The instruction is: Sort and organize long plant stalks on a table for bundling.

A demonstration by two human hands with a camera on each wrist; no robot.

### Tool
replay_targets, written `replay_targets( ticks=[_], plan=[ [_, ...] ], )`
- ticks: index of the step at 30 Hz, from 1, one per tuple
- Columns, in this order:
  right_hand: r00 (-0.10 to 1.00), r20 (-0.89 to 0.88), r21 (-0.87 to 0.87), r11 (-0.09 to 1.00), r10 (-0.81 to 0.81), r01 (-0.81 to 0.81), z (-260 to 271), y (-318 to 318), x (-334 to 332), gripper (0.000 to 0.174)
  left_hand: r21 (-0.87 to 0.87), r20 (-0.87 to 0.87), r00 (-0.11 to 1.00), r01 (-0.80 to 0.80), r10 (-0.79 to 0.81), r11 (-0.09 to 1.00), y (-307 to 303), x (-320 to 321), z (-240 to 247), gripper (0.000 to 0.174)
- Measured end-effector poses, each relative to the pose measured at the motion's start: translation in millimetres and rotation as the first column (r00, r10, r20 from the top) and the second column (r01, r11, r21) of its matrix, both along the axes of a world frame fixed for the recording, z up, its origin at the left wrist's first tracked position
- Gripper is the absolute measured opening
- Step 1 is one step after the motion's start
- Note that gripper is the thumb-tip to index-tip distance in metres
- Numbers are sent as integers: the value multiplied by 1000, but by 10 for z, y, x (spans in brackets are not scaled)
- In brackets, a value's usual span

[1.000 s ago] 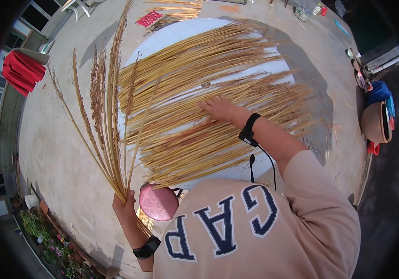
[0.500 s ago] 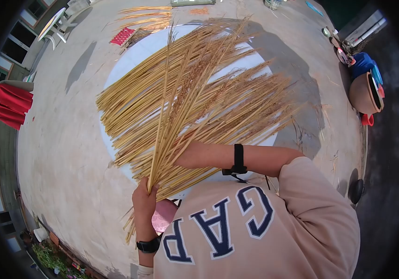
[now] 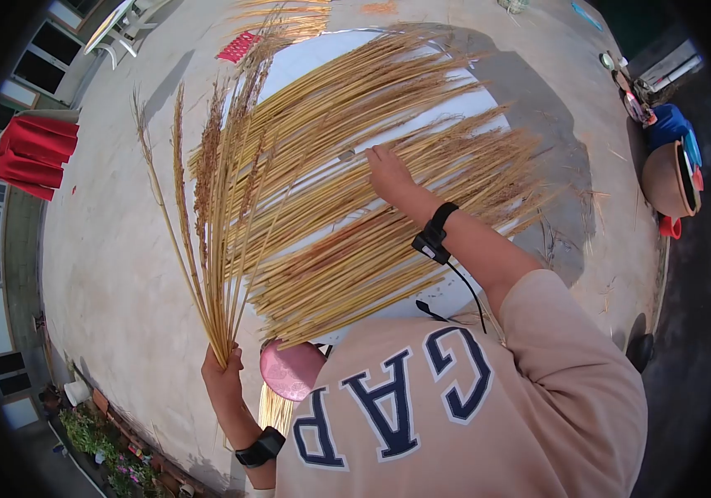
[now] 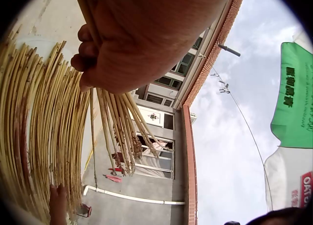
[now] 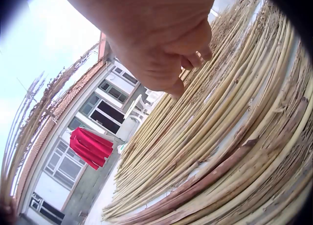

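Observation:
A bundle of long dry seed-headed stalks, which look like sorghum (image 3: pixel 221 282), fans upward from my left hand (image 3: pixel 223 378), whose fingers wrap round its lower ends. The left wrist view shows the same grip on the bundle (image 4: pixel 117 122). My right hand (image 3: pixel 390 178) is over the middle of the stalks (image 3: pixel 347 241) spread in rows on a round white table (image 3: pixel 297 62). In the right wrist view, the right hand's bent fingers (image 5: pixel 193 56) are right at the stalks (image 5: pixel 210 117); I cannot tell whether they pinch one.
A pink round stool (image 3: pixel 291 369) stands at the table's near edge, by my left forearm. More stalks (image 3: pixel 285 21) lie on the ground beyond the table, near a red woven seat (image 3: pixel 238 47). Pots and a blue container (image 3: pixel 669 124) line the right side.
My right hand crossed to the bundle at the left half a second ago and is now back over the table's middle. The left hand swung the bundle from leaning over the table to upright at the left.

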State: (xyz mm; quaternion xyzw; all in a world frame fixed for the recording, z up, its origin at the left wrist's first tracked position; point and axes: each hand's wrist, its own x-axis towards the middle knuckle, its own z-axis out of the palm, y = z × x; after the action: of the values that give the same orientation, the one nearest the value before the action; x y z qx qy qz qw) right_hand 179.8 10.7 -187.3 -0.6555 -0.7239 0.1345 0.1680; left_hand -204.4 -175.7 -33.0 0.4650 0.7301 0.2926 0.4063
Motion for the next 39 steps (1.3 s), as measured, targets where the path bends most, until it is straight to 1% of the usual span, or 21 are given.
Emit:
replay_targets(
  ticks=[1, 3, 4, 6, 8, 10, 11, 13, 15, 16, 17, 19, 21, 24, 25, 26, 27, 29, 35, 37, 39],
  plan=[
    [1000, -6, 1, 1000, 5, -5, -138, -5, -64, 43, 1, -6, 1000, -5, 5, 1000, -4, -13, -1, 17],
    [923, 213, 104, 932, 320, -347, -385, -100, -219, 39, 61, -7, 1000, 5, -5, 998, -26, -9, -1, 14],
    [921, 209, 104, 929, 329, -355, -423, -153, -256, 39, 60, -11, 1000, -4, 4, 998, -39, 2, 7, 14],
    [846, 207, -52, 869, 491, -492, -477, -260, -275, 34, 93, -1, 999, -35, 35, 995, -41, 38, 37, 15],
    [869, 199, -137, 890, 454, -434, -412, -340, -275, 24, 75, -2, 997, -82, 82, 994, -44, 47, 40, 15],
    [904, 120, -111, 910, 411, -399, -269, -386, -235, 15, 43, -26, 996, -82, 83, 996, -56, 2, 15, 16],
    [905, 166, -37, 920, 391, -390, -295, -353, -215, 12, 43, -37, 993, -106, 108, 993, -55, 34, 0, 14],
    [937, 110, 169, 922, 332, -347, -385, -245, -175, 23, 2, -130, 991, -43, 43, 999, -64, 52, -68, 14],
    [953, 94, 208, 930, 289, -302, -313, -160, -184, 29, 13, -210, 977, 27, -24, 1000, -61, 109, -111, 19],
    [942, 125, 152, 932, 312, -329, -479, -98, -123, 28, 7, -247, 967, 70, -66, 998, -44, 133, -95, 20],
    [931, 173, 82, 937, 322, -340, -588, -33, -68, 26, 17, -254, 967, 36, -31, 999, -42, 117, -46, 20],
    [920, 221, 76, 934, 324, -348, -564, 2, -102, 23, -33, -299, 949, 97, -102, 995, -14, 190, -1, 22],
    [909, 283, 51, 942, 306, -333, -583, -27, -12, 21, -41, -273, 958, 78, -86, 996, -5, 206, -31, 22],
    [917, 262, 36, 946, 301, -321, -627, -39, -44, 11, 2, -260, 965, 44, -42, 999, -68, 123, -126, 21],
    [911, 287, 20, 949, 296, -315, -594, -30, -38, 8, 27, -183, 983, 2, 3, 1000, -84, 101, -156, 17],
    [925, 255, -31, 958, 283, -285, -440, -69, -91, 9, 7, -172, 985, -1, 2, 1000, -70, 111, -102, 17],
    [907, 308, -67, 958, 287, -280, -490, -55, -77, 12, 67, -126, 992, -19, 28, 998, -76, 86, -161, 15],
    [892, 368, -25, 961, 263, -274, -499, -73, -103, 15, 60, -71, 993, -87, 91, 994, -39, 108, -100, 7],
    [881, 340, -139, 944, 329, -299, -395, -30, -103, 18, 86, 26, 991, -135, 133, 987, -6, 38, -103, 15],
    [875, 361, -114, 947, 322, -301, -358, -27, -92, 18, 77, 80, 984, -164, 158, 983, 6, 24, -86, 16],
    [870, 382, -85, 949, 313, -304, -358, -3, -48, 17, 95, 47, 985, -168, 164, 981, 4, -12, -117, 15]
  ],
)
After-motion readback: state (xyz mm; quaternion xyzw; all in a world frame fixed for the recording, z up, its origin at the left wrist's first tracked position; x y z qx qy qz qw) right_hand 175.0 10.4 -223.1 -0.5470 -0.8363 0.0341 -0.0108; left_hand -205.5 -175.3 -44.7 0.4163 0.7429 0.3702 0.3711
